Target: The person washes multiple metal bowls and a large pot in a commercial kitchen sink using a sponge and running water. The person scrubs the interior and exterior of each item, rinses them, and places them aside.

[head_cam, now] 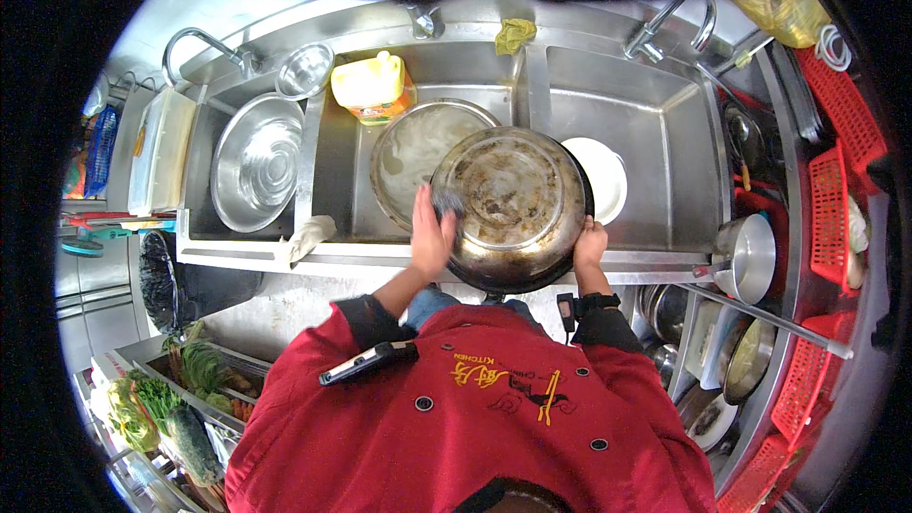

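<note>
A large, dark, stained metal pan (509,192) is upside down at the front edge of the middle sink, its outer bottom facing up. My left hand (432,231) presses a grey metal scourer (447,202) against the pan's left side; the scourer is blurred. On the right, my right hand (591,242) grips the pan's rim. Partly beneath the pan, a wide round metal basin (406,157) holds cloudy water. To the right, a white bowl (602,178) sits in the right sink, partly hidden by the pan.
A yellow jug (370,85) stands behind the basin. Steel bowls (258,164) occupy the left sink. One cloth (311,239) lies on the front edge, another (514,35) at the back. Faucets (645,43) rise behind. At right are a saucepan (748,256) and red baskets (830,217).
</note>
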